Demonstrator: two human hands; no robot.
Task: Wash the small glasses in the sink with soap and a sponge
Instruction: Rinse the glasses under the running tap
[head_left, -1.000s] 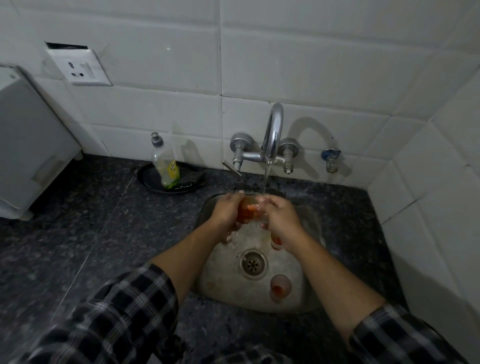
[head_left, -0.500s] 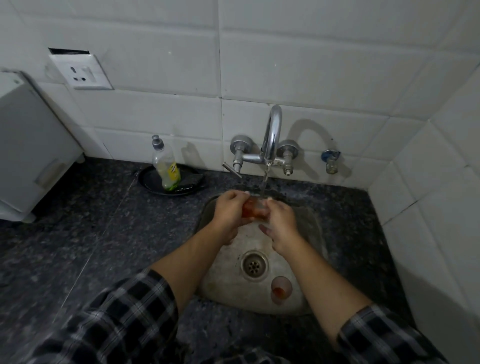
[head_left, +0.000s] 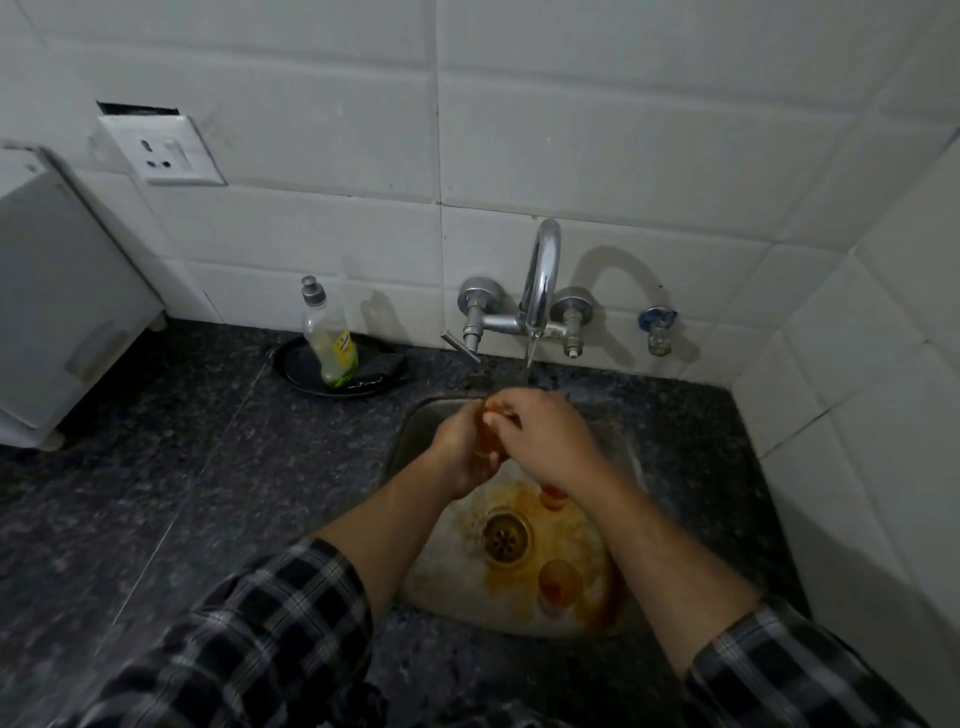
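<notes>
In the middle of the frame, over the upper end of the sink (head_left: 415, 415), the two hands meet around one small glass. The left hand (head_left: 460, 449) grips this held glass (head_left: 488, 441) from the left side, and the right hand (head_left: 545, 436) lies over it with its fingers bent at the rim, so both are clamped on it, close together. The glass looks amber; how much it holds cannot be told. A thin water stream (head_left: 530, 358) falls from the faucet (head_left: 543, 275) just above the hands.

Lower in the basin, a lower glass (head_left: 558, 582) stands right of and below the drain (head_left: 506, 538), with orange liquid in it. A third glass (head_left: 551, 496) shows only partly, just under the right wrist. Orange-brown liquid is spread over the basin floor around the drain.

Left of the sink, a soap bottle (head_left: 330, 338) with a grey cap stands upright on a black dish (head_left: 296, 364), with a little yellow-green liquid at its bottom. A dark flat piece (head_left: 382, 364) lies on the dish beside it; what it is cannot be told.

The desk (head_left: 208, 467) is dark speckled stone. White wall tiles (head_left: 623, 130) rise behind and to the right. A wall socket (head_left: 169, 150) sits at upper left, a white appliance (head_left: 57, 312) at the left edge, and a small tap (head_left: 657, 332) right of the faucet. Plaid sleeves (head_left: 270, 639) fill the bottom corners.
</notes>
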